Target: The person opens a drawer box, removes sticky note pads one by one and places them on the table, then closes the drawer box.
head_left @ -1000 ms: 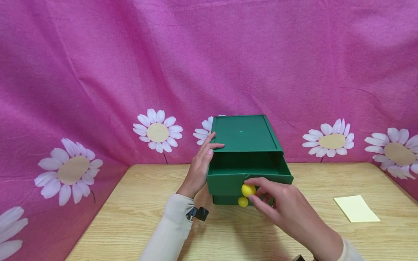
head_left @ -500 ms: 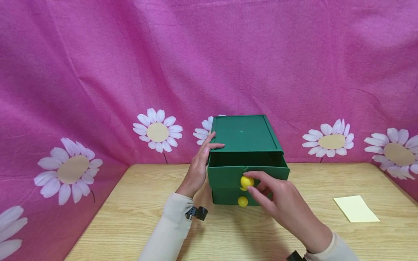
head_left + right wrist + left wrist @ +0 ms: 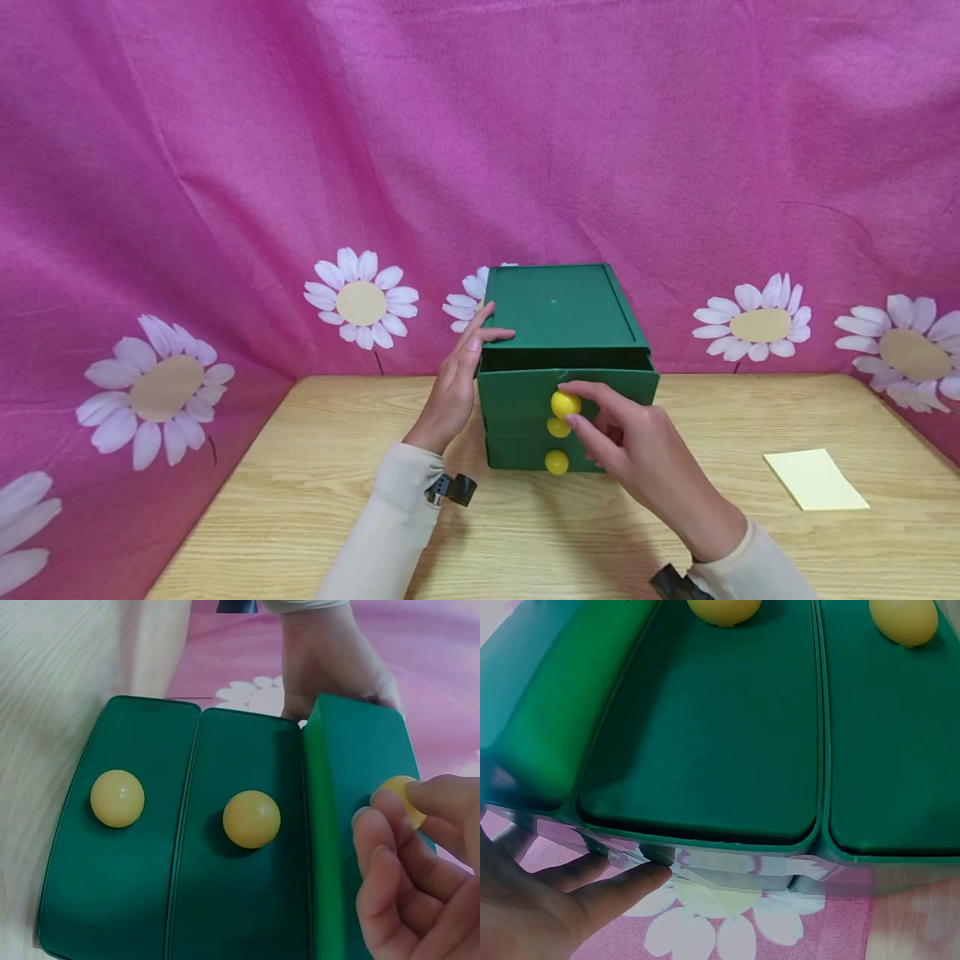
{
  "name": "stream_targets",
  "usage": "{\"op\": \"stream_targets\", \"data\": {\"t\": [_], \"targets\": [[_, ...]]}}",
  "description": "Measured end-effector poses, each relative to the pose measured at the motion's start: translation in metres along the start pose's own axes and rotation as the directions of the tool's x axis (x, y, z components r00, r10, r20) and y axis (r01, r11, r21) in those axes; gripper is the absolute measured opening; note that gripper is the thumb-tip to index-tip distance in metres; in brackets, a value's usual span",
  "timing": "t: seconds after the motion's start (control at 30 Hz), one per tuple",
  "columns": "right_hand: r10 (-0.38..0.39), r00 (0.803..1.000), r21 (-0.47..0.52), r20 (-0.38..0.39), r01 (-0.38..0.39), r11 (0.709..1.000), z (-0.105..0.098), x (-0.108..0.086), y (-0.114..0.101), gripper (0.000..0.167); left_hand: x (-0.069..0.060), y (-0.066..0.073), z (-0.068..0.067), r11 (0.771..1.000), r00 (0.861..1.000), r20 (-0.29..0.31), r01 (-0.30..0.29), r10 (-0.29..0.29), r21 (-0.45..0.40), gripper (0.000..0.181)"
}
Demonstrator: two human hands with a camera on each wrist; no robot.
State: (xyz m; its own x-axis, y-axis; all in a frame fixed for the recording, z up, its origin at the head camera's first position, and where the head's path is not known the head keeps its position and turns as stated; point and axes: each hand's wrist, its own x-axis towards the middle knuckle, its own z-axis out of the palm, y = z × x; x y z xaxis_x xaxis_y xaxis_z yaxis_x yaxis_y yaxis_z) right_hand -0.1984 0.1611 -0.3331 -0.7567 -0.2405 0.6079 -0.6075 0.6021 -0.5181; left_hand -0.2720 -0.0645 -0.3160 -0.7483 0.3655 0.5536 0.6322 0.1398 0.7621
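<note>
Wooden table [image 3: 315,492] with a green cabinet [image 3: 558,304] towards the far side, and I'd call the job mostly there: the middle drawer [image 3: 240,915] and bottom drawer [image 3: 105,900] sit flush, only the top drawer [image 3: 517,400] pokes out toward the near side, narrow gap behind its front. Too dark inside to tell if it holds anything. Left hand [image 3: 453,387] rests on the cabinet's left side, fingers pretty straight, not clutching it. Right hand [image 3: 652,450] has the yellow top knob [image 3: 564,405] pinched, so that gap looks like all that's left
</note>
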Motion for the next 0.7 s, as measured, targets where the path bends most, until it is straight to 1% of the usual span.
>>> {"op": "stream_targets", "data": {"t": [0.1, 0.33, 0.57, 0.7], "targets": [[0.026, 1.0, 0.007, 0.006, -0.026, 1.0, 0.001, 0.002, 0.001, 0.035, 0.0, 0.001, -0.001, 1.0, 1.0, -0.002, 0.002, -0.002, 0.002, 0.046], [0.058, 0.998, 0.048, 0.017, -0.059, 0.997, 0.004, 0.006, 0.004, 0.035, 0.0, 0.003, -0.001, 1.0, 1.0, -0.002, 0.006, -0.006, 0.018, 0.046], [0.102, 0.994, 0.077, 0.042, -0.105, 0.991, 0.006, 0.011, 0.01, 0.034, 0.0, -0.001, 0.0, 1.0, 1.0, -0.006, -0.006, 0.006, -0.015, 0.044], [0.112, 0.993, 0.092, 0.045, -0.115, 0.989, 0.007, 0.013, 0.013, 0.035, 0.0, 0.0, 0.001, 1.0, 1.0, -0.011, -0.013, 0.013, -0.009, 0.044]]}}
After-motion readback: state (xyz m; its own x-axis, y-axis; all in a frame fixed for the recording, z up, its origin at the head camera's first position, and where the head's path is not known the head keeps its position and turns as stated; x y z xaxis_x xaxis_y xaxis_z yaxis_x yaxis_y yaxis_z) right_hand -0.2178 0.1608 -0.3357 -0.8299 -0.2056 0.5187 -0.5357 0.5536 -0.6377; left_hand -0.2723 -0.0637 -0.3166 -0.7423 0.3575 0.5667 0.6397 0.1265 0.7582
